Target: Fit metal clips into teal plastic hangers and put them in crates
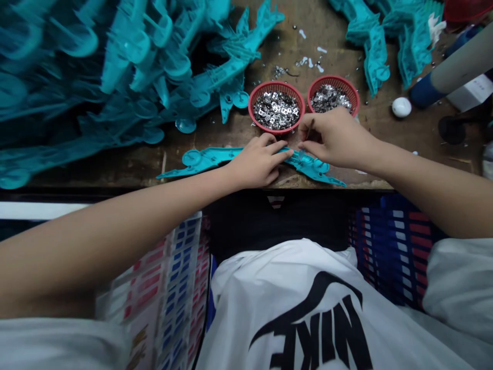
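A long, bent teal plastic part (211, 158) lies along the table's front edge. My left hand (257, 162) rests across its middle, fingers over the part and thumb on the near side, holding it against the table. Just right of that, my right hand (334, 137) is closed in a pinch around a thin, dark stick-like tool (310, 127), above the part's right half. The tool's lower end is hard to make out between the fingers. Right behind my hands stand a red basket (251, 110) of small shiny metal pieces and a second red basket (356, 95) of similar pieces.
A large heap of teal parts (154, 56) covers the left of the table. More teal parts (370, 46) lie at the back right, near a white egg-shaped object (401, 107) and a grey-and-blue tube (450, 72). Small metal bits are scattered behind the baskets.
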Demonstrator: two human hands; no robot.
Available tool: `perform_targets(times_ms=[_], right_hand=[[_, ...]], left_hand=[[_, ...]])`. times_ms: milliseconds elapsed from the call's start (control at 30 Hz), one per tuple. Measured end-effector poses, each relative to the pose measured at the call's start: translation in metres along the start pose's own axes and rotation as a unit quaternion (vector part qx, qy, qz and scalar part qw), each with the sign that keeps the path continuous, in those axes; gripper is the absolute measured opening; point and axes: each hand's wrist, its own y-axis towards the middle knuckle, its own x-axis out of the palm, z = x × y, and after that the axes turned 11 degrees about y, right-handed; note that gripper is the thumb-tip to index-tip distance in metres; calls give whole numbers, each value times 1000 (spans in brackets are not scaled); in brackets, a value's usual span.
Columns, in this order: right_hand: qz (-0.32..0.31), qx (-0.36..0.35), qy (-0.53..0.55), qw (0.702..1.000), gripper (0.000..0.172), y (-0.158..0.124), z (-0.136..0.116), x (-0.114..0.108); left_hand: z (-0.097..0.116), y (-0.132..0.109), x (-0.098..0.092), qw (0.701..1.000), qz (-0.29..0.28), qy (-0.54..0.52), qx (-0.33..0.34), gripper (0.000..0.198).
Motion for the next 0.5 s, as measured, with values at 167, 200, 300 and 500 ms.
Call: perform_targets(times_ms=[167, 200, 300, 500], right_hand=[[-10, 8, -6, 1000, 17, 3, 2, 3], [-20, 13, -13, 1000, 20, 3, 2, 5], [-60, 25, -33, 997, 26, 3, 2, 7], [-50, 41, -95, 993, 28, 7, 12, -10]], left_hand=[[2, -1, -3, 1000, -11, 9, -2, 72], [2, -1, -4, 1000, -18, 11, -2, 72], [4, -1, -8, 999, -34, 14, -7, 71], [4, 2, -22, 998, -60, -4, -12, 71]])
